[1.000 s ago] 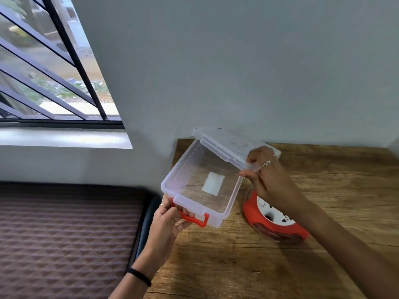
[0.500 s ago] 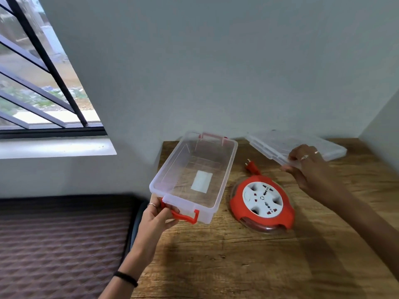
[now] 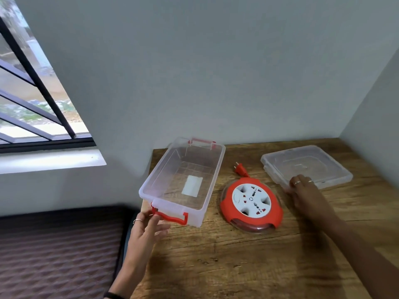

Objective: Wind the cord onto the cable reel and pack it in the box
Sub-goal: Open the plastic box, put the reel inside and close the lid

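Head view: one clear box (image 3: 183,182) stands open at the table's (image 3: 237,266) left edge, one cable reel (image 3: 251,200) lies just right of it, and one lid (image 3: 306,165) lies far right. The left hand (image 3: 146,229) is loosely open, fingertips at the near red latch (image 3: 170,216) — one of two. The right hand (image 3: 302,190) rests flat on the lid, gripping nothing. The plug (image 3: 240,169) protrudes — tuck it, then lower the reel in flat.

A wooden counter (image 3: 237,266) fills a corner of pale grey walls (image 3: 194,61), with a black-barred window (image 3: 32,100) above a white sill (image 3: 49,160) and a brown quilted mattress (image 3: 54,255) at left
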